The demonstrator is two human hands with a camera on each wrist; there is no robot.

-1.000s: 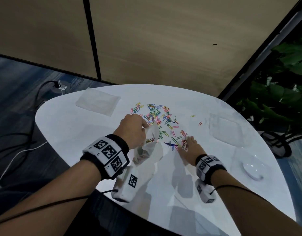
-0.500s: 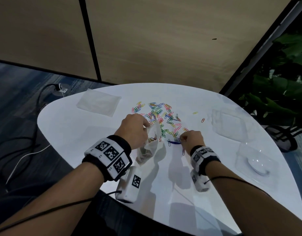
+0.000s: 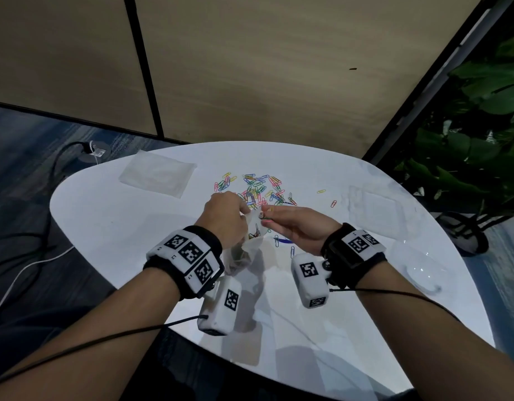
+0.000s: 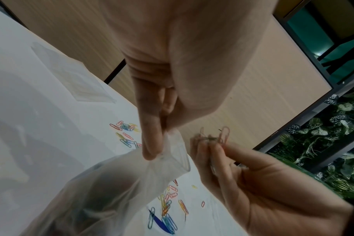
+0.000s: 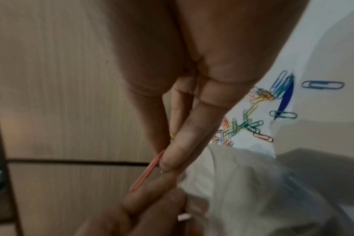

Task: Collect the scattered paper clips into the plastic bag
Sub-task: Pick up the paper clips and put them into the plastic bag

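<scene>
My left hand [image 3: 229, 217] pinches the rim of a clear plastic bag [image 3: 244, 250] and holds it up off the white table [image 3: 134, 227]; some clips lie inside it. In the left wrist view the bag [image 4: 115, 183] hangs from my thumb and forefinger. My right hand [image 3: 290, 224] is raised beside the bag's mouth and pinches a small bunch of paper clips [image 4: 218, 137]; a pink clip [image 5: 148, 170] sticks out past its fingertips. A loose pile of coloured paper clips [image 3: 258, 189] lies on the table just beyond both hands.
A few blue clips and a dark blue strip [image 3: 283, 241] lie under my right hand. Two stray clips [image 3: 326, 198] lie to the right. A flat clear bag [image 3: 157, 176] lies at the back left, clear plastic lids [image 3: 377, 209] at the right. Plants [image 3: 476, 140] stand beyond the table's right edge.
My right hand has left the table with a pinch of clips and risen leftward to the bag's mouth. The left hand keeps holding the bag up.
</scene>
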